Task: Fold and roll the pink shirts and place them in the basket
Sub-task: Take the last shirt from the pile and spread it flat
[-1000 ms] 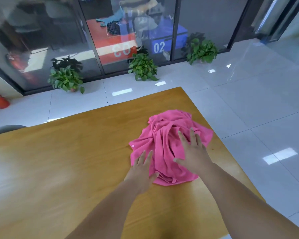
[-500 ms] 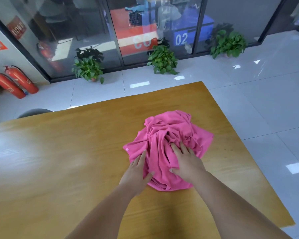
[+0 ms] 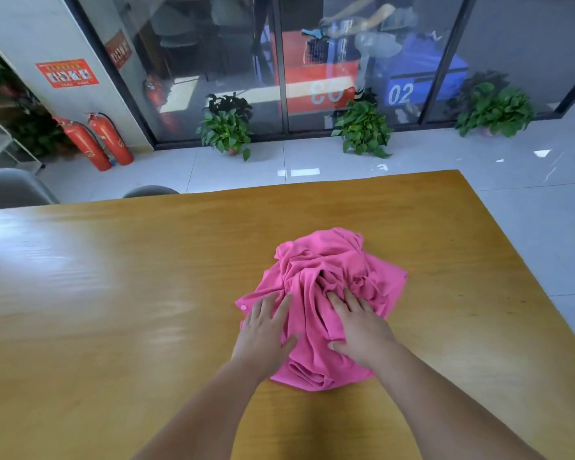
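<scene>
Shirt lies crumpled under both hands on table, mostly bunched beyond fingertips. Left hand and right hand are laid flat, fingers spread, likely to pin cloth for smoothing. Basket not seen.

pink shirt crumpled on table | left hand flat on it | right hand pressing folds
</scene>
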The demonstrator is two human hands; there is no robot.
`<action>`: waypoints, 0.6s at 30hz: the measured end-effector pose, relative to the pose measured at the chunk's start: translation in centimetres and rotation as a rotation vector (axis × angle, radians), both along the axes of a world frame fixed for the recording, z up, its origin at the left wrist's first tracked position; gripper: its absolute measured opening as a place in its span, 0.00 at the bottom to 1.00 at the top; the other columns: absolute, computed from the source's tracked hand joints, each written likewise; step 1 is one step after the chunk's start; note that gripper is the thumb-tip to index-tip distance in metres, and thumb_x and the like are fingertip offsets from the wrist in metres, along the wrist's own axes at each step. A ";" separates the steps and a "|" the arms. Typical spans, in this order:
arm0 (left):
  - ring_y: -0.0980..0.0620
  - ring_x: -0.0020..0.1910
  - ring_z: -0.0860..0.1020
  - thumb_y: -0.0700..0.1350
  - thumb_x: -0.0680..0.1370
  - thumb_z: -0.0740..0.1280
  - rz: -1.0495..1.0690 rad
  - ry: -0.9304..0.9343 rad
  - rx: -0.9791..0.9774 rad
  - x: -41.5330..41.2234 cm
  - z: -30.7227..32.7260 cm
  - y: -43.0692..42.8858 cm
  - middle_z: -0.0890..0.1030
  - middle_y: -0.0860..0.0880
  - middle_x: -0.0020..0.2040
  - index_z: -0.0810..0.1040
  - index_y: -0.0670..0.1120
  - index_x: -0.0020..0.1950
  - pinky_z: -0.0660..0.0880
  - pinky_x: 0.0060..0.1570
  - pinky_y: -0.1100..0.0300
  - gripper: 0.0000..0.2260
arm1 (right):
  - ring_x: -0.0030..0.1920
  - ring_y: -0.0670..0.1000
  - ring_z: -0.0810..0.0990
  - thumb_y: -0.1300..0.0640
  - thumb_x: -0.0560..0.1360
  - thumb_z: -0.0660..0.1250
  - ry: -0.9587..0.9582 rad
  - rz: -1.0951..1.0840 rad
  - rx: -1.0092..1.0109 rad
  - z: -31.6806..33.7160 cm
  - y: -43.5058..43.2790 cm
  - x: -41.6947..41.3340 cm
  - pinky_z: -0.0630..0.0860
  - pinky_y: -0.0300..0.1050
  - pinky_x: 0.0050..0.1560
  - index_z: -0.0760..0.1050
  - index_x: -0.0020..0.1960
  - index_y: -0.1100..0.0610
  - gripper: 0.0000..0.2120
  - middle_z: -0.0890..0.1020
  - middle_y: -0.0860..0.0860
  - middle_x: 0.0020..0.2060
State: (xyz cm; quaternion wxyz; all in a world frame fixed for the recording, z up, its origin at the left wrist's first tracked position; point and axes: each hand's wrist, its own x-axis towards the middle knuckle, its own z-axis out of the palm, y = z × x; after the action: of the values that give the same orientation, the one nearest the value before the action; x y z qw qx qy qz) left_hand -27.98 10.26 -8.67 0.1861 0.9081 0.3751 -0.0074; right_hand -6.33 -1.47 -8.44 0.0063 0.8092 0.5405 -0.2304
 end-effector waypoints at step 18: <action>0.50 0.86 0.49 0.62 0.81 0.68 0.024 0.059 -0.042 -25.7 -0.6 11.8 0.48 0.55 0.87 0.42 0.59 0.86 0.50 0.83 0.50 0.44 | 0.85 0.60 0.51 0.37 0.76 0.73 -0.068 0.335 -0.022 0.3 12.7 -24.6 0.63 0.61 0.81 0.36 0.85 0.42 0.54 0.44 0.52 0.86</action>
State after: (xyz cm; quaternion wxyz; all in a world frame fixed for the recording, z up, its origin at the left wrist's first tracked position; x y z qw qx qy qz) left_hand -53.70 22.09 -9.24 0.1940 0.8987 0.3912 -0.0397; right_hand -30.91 11.27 -8.09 0.0716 0.7149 0.6648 -0.2045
